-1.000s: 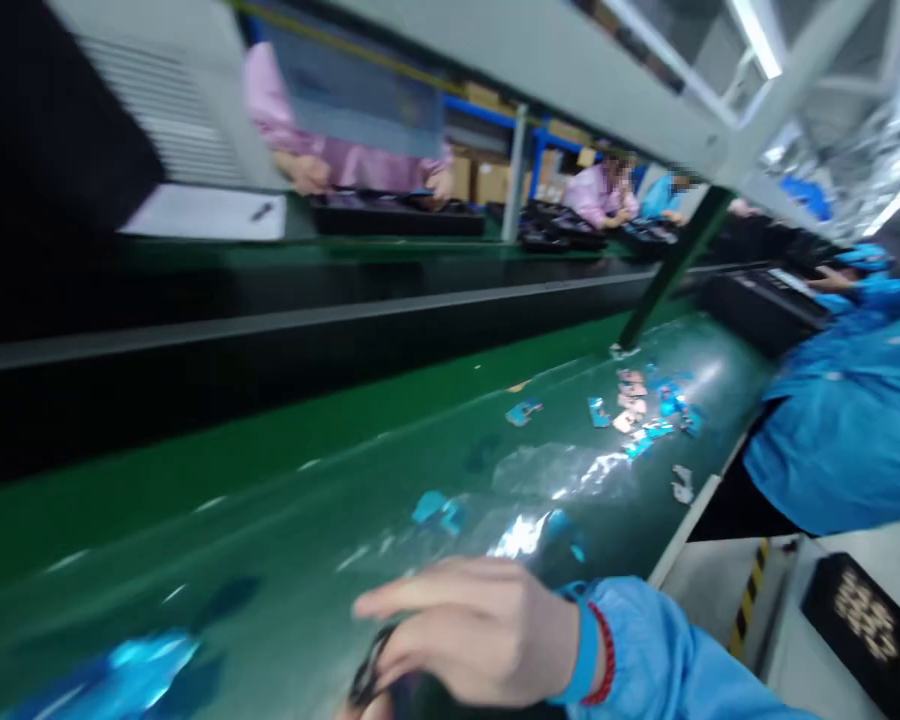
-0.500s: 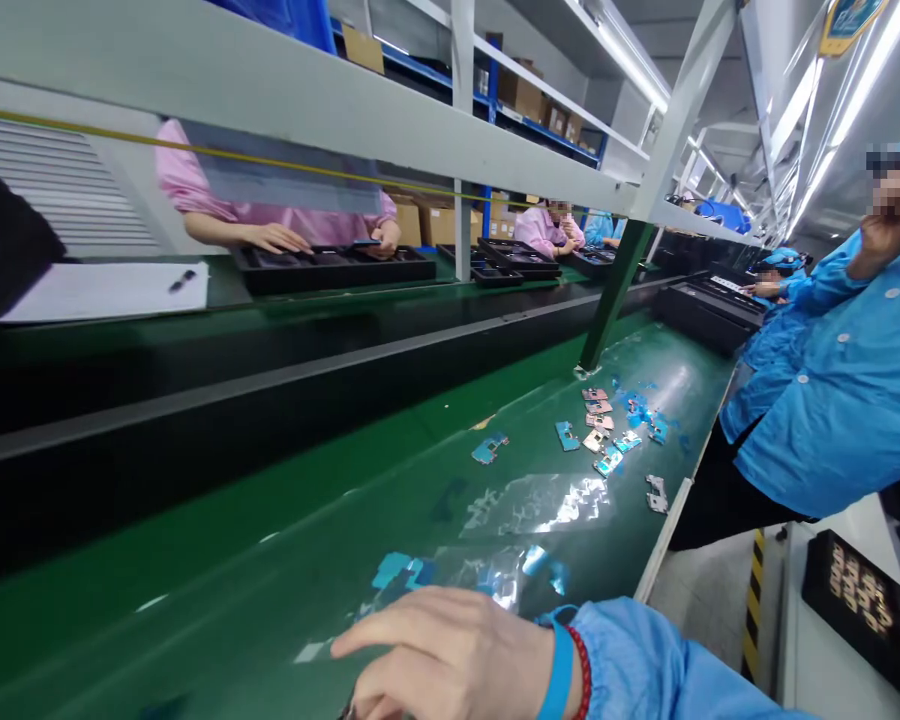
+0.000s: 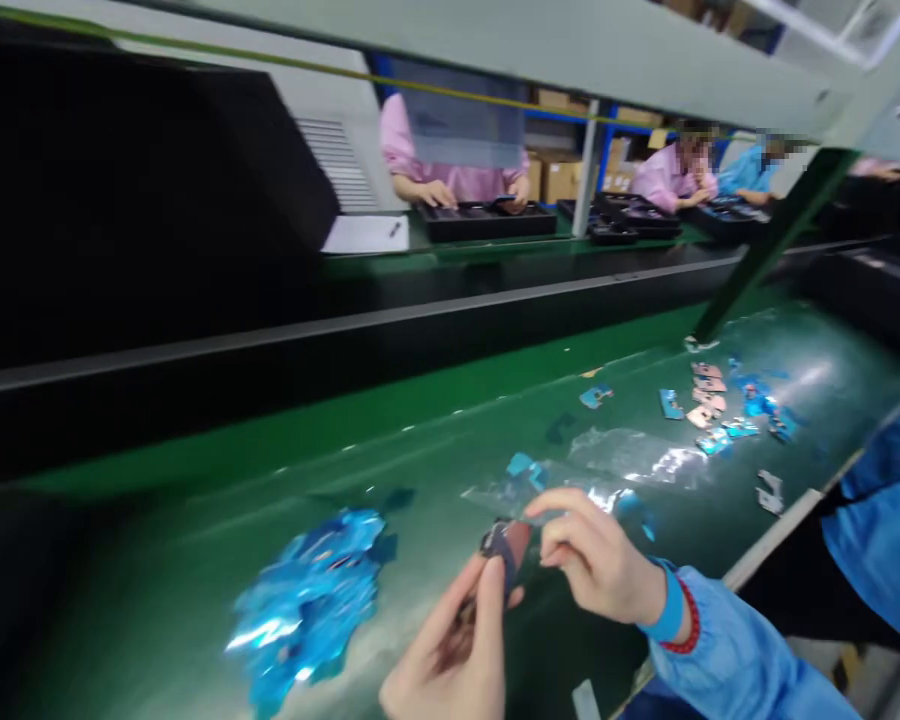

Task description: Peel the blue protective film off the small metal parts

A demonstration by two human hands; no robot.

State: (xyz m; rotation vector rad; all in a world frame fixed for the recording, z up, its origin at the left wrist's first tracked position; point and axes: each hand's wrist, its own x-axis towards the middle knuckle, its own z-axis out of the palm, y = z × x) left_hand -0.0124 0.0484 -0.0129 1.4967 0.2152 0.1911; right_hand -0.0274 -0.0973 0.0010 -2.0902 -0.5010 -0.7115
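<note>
One small part (image 3: 507, 546) between two hands (image 3: 596, 560)

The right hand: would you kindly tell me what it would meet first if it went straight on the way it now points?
Probably the small dark-and-pink part held by the left hand, just ahead of the right hand's fingertips, though depth is hard to judge.

The conveyor belt (image 3: 435, 425) is smooth, glossy green; the crumpled blue plastic film (image 3: 307, 600) at lower left shines; the clear plastic film (image 3: 630, 452) at centre right gleams; the sleeve (image 3: 750, 650) at lower right is matt blue cloth; the tray (image 3: 487, 226) at top is black plastic.
</note>
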